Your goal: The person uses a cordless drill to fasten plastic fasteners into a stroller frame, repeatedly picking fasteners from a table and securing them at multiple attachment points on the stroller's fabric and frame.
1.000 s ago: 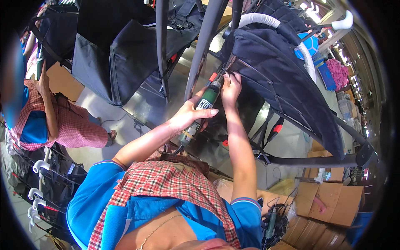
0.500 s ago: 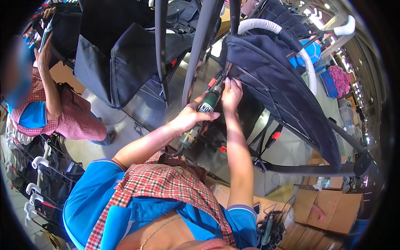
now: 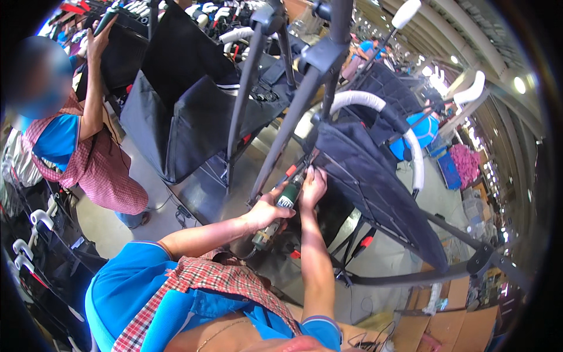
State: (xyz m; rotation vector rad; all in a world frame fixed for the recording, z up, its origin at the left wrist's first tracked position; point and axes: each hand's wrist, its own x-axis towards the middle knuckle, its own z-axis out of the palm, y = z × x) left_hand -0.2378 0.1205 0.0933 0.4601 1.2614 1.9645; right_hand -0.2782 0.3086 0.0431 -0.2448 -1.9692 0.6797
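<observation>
A green electric screwdriver (image 3: 288,196) with a cord at its lower end lies along my left hand (image 3: 267,212), whose fingers wrap round its body. Its tip points up and away, toward a joint on the black stroller frame (image 3: 272,161). Beside that tip, my right hand (image 3: 312,189) is closed, fingertips pressed together against the frame by the edge of the dark quilted fabric seat (image 3: 375,190). What those fingertips pinch is hidden. A red clip (image 3: 291,171) shows just left of the tool's tip.
At the left another person in a checked apron (image 3: 111,176) holds up a similar tool (image 3: 105,22). A second black stroller (image 3: 176,129) stands ahead. White-wrapped handles (image 3: 41,219) line the lower left. Cardboard boxes (image 3: 448,325) lie at the lower right.
The view has tilted up, so the frame's upper joints show and my hands sit lower in the picture. Both hands keep their hold at the same joint. The other person's tool arm is still raised.
</observation>
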